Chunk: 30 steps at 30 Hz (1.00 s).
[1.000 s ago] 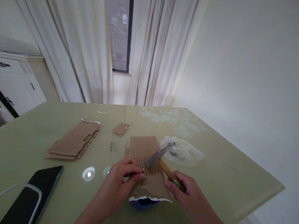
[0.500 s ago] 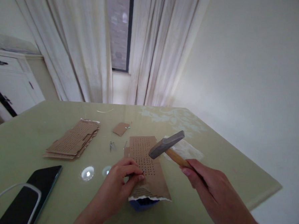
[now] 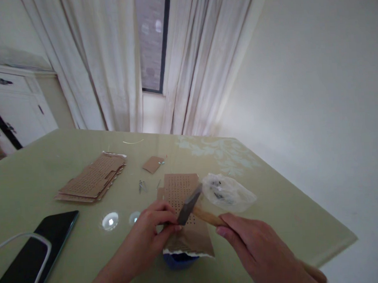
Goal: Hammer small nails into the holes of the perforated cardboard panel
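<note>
The grey metal hammerhead (image 3: 190,205) partly hides the left fingers (image 3: 171,231); brown perforated cardboard (image 3: 194,238) covers most of the blue container (image 3: 179,262).

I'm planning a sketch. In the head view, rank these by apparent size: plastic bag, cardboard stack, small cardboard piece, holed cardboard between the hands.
1. Holed cardboard, largest though partly covered
2. Cardboard stack
3. Plastic bag, somewhat smaller than the stack
4. Small cardboard piece, clearly smallest
</note>
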{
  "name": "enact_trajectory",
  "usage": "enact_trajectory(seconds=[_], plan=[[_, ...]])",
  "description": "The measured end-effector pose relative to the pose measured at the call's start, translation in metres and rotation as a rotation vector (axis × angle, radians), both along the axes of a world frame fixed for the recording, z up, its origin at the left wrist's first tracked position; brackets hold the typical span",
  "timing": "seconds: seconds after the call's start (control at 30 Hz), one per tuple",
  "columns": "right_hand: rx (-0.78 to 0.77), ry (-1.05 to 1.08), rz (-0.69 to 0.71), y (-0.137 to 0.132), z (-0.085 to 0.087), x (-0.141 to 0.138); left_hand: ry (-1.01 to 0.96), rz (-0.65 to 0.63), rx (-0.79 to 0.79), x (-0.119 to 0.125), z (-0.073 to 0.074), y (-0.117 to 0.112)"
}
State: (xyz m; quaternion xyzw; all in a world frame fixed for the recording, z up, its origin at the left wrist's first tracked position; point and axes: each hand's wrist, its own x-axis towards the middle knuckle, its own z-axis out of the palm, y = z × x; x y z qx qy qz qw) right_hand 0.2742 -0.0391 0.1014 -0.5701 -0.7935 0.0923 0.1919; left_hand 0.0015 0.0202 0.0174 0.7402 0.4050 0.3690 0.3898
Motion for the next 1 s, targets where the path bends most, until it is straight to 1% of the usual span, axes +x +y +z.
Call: enact_trajectory(seconds=[0.07,0.2,0.33,0.4,0.5,0.7,0.83,1.0], plan=[[-0.01,-0.009,-0.002,0.0,0.0,0.0,0.001,0.002,-0.001,-0.001,0.001,0.0],[0.071,0.08,-0.04,0.0,0.003,-0.001,0.009,0.011,-0.004,-0.001,0.003,0.001],[-0.016,0.012,0.004,0.0,-0.005,-0.004,0.026,0.004,0.002,-0.001,0.002,0.001],[-0.018,0.005,-0.009,0.0,-0.008,-0.003,0.026,0.003,-0.001,-0.002,0.001,0.0],[0.022,0.074,-0.051,0.0,-0.009,-0.002,0.013,0.001,-0.015,-0.002,0.0,-0.001],[-0.092,0.062,-0.029,-0.001,-0.011,-0.003,-0.002,-0.006,-0.014,-0.003,0.002,0.001],[-0.079,0.125,-0.07,0.0,-0.013,-0.005,-0.023,-0.021,-0.056,-0.005,0.002,0.001],[-0.107,0.096,-0.025,0.001,-0.014,-0.007,-0.033,-0.011,-0.074,-0.005,0.003,0.001]])
